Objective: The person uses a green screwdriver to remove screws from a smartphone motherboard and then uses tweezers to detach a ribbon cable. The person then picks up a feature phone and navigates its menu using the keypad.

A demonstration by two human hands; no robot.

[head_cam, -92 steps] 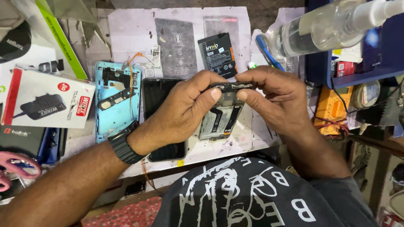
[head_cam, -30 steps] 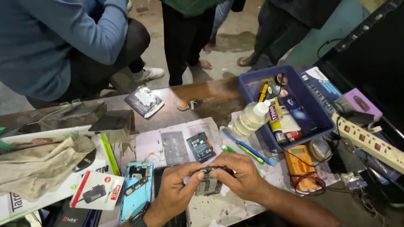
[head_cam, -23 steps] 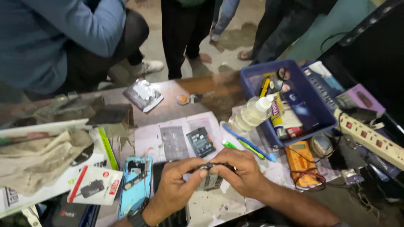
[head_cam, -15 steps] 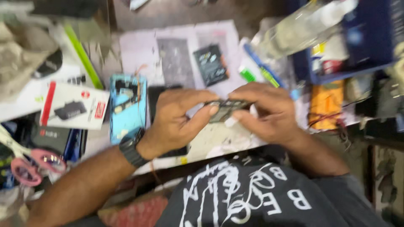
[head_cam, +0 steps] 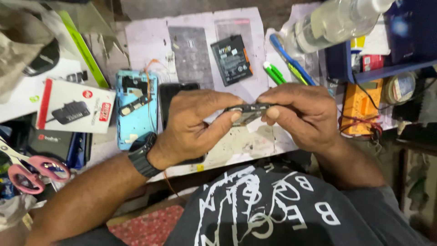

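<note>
Camera steadying since half-second ago; both hands keeping phone frame (head_cam: 248, 111) above surface (head_cam: 150, 41). Left hand (head_cam: 195, 125), right hand (head_cam: 302, 114) grip closing fingertips on opposite ends. Looking light, thin, fragile: holding by edges best.

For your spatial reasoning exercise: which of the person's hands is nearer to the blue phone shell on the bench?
Left. The left hand is just right of the blue shell, wrist beside it; the right hand lies farther right.
</note>
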